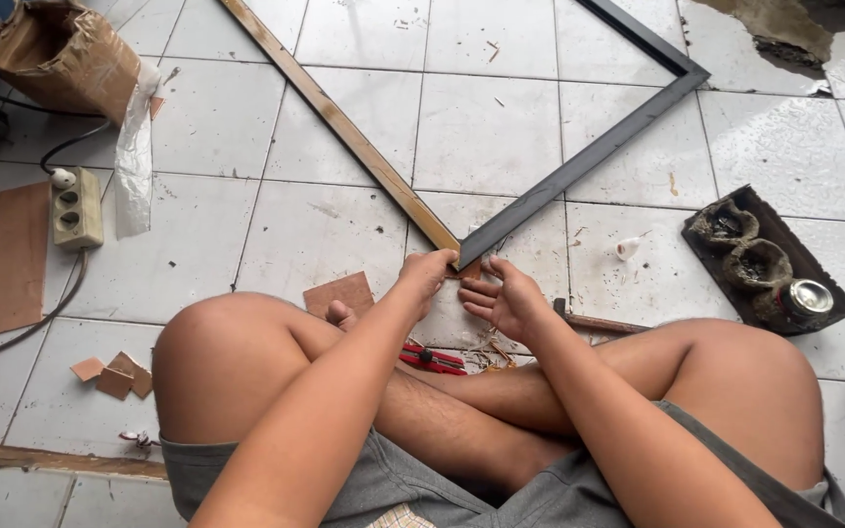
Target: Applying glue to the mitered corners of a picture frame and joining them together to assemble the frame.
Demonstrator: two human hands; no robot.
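At far left a power strip [77,207] lies on the tiled floor [486,132], with small cardboard scraps [114,374] nearer the knee. At centre, the left hand [427,274] pinches the near corner of the large picture frame [579,166], which lies flat on the floor, while the right hand [501,298] hovers just beside it, fingers loosely curled and holding nothing. Red pliers [434,359] lie below the hands, and a dark tray [765,259] sits far right.

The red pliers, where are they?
In the head view, the red pliers lie on the tiled floor just in front of the person's crossed legs, below the left hand and right hand at the frame corner.
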